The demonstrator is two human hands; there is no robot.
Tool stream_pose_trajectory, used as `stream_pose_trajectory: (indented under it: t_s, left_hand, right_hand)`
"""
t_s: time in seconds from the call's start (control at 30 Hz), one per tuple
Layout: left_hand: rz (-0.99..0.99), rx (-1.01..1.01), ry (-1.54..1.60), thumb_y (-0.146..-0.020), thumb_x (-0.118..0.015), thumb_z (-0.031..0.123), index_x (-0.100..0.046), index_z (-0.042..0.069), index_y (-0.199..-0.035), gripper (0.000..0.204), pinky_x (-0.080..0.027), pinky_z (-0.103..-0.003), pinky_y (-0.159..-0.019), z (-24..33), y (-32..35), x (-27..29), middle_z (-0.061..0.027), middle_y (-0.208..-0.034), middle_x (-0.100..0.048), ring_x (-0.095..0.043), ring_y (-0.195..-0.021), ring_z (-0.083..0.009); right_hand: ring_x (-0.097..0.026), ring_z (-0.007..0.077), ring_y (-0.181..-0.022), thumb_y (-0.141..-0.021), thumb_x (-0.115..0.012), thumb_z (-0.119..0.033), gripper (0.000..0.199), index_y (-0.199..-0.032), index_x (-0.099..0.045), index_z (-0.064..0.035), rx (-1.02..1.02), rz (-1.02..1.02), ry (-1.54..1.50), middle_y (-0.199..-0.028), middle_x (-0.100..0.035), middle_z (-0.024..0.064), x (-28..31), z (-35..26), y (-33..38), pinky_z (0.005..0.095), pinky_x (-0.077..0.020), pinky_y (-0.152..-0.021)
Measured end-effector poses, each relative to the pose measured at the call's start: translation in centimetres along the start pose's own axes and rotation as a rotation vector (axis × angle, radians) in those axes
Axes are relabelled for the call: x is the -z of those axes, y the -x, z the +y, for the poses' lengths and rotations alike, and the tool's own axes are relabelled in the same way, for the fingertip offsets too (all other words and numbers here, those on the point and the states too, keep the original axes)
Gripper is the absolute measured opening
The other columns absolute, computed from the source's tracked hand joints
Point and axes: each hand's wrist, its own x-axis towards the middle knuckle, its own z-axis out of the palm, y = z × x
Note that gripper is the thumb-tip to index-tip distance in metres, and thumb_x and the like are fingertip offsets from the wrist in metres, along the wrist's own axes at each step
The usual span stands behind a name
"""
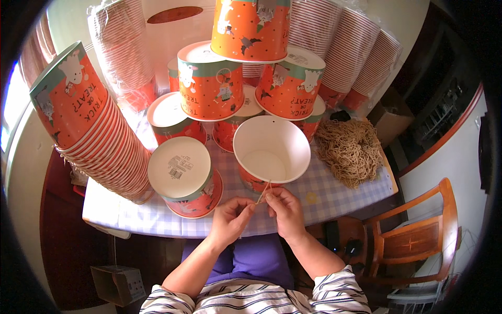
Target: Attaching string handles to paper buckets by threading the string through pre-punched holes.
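Note:
Just in front of an upright orange paper bucket [272,146], white inside and with its mouth facing up, both my hands meet at the near rim. A thin tan cord [265,190] runs up from between my fingers against that rim. My left hand [230,220] pinches the cord between thumb and forefinger. Closed on it from the other side is my right hand [286,210]. A small hole shows near the bucket's far rim. Left of it, close to my left hand, an upside-down bucket [180,170] rests on the checked tablecloth [314,206].
Upside-down orange buckets [212,81] are piled behind. A tall nested stack [99,131] leans at the left. Wrapped stacks [123,52] stand at the back. A tangled heap of tan cords [349,149] lies at the right, with a wooden chair [413,230] beyond the table.

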Motion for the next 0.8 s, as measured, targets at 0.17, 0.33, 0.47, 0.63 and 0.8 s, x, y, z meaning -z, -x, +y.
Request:
stream_pose_trajectory:
  t_s: [0.17,0.33,0.47,0.63,0.8]
  left_hand:
    - [0.018,-0.003,-0.005,-0.09,-0.06,0.01,-0.061,-0.002,-0.099,0.015,-0.044,-0.02,-0.065,-1.4,0.0,-0.1,-0.0002,-0.085,-0.062,-0.053,-0.075,-0.0046]
    - [0.038,-0.03,0.008,-0.089,-0.059,0.007,-0.062,-0.002,-0.098,0.013,-0.045,-0.02,-0.062,-1.6,0.2,-0.4,0.0,-0.08,-0.062,-0.055,-0.071,-0.0049]
    - [0.041,-0.105,-0.064,-0.087,-0.06,0.005,-0.062,-0.002,-0.097,0.012,-0.046,-0.021,-0.062,-2.7,0.3,-0.3,-0.0011,-0.081,-0.062,-0.055,-0.071,-0.0051]
    - [0.05,-0.125,-0.154,-0.086,-0.061,0.005,-0.063,-0.002,-0.095,0.012,-0.046,-0.021,-0.06,-2.5,0.4,-0.3,-0.003,-0.08,-0.062,-0.055,-0.068,-0.0055]
    - [0.038,-0.193,-0.365,-0.083,-0.063,0.005,-0.063,-0.001,-0.092,0.011,-0.047,-0.023,-0.058,-1.5,0.5,0.0,-0.007,-0.077,-0.061,-0.057,-0.066,-0.0089]
  right_hand:
    - [-0.048,0.002,-0.068,-0.089,-0.063,-0.015,0.015,-0.099,-0.062,-0.0044,-0.08,-0.092,-0.084,-0.084,-0.061,-0.0038,0.5,1.2,0.3,0.0186,-0.0394,-0.06]
    - [-0.052,0.0029,-0.075,-0.087,-0.065,-0.012,0.015,-0.1,-0.062,-0.0037,-0.058,-0.133,-0.06,-0.086,-0.061,-0.0023,0.2,1.8,0.6,0.0193,-0.0432,-0.068]
    - [-0.053,0.003,-0.076,-0.086,-0.065,-0.007,0.012,-0.097,-0.062,-0.0032,-0.041,-0.116,-0.036,-0.087,-0.061,-0.0021,0.1,2.4,0.6,0.0186,-0.044,-0.07]
    - [-0.054,0.0039,-0.076,-0.086,-0.065,-0.006,0.009,-0.094,-0.063,-0.0026,0.01,-0.066,0.009,-0.086,-0.062,-0.0014,-0.1,2.6,0.7,0.0197,-0.0449,-0.07]
    - [-0.051,0.0038,-0.068,-0.085,-0.066,-0.009,0.008,-0.09,-0.065,-0.003,-0.005,0.001,-0.02,-0.079,-0.062,-0.0017,-0.8,1.6,0.7,0.019,-0.0414,-0.062]
